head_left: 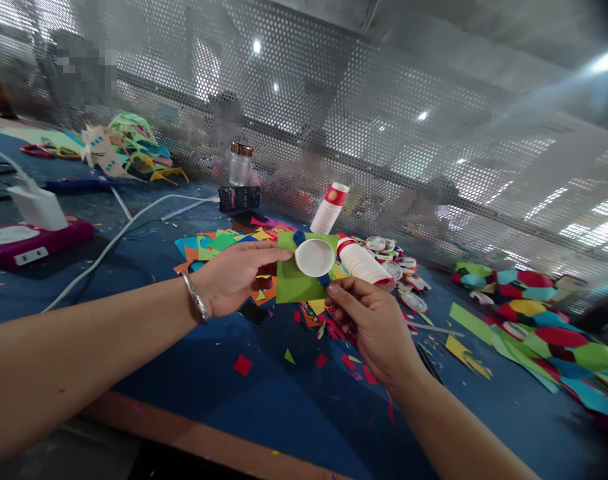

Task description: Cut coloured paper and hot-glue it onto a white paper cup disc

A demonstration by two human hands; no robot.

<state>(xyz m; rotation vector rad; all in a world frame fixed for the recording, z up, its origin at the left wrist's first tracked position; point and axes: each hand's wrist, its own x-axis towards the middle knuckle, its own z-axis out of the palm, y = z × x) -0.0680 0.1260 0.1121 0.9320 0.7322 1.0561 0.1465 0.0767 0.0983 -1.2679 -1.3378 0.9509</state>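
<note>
A square of green paper (pixel 289 288) is held up above the table's middle. On or in front of it is a white round cup bottom (pixel 315 258), with a small dark blue piece (pixel 299 237) at its upper left and another at its lower right. My left hand (pixel 237 277), closed in a pinch, grips the left edge of the green paper, thumb on top. My right hand (pixel 367 313) is also closed, its fingertips at the lower-right blue piece beside the cup bottom. Whether the right fingers also pinch the paper I cannot tell.
Coloured paper scraps (pixel 219 241) lie behind and under my hands. Stacked paper cups (pixel 329 208) stand behind; another stack (pixel 364 262) lies tilted. Left are a purple power strip (pixel 44 241), a white cable and a phone (pixel 239 198). Coloured paper pieces (pixel 527 283) sit right.
</note>
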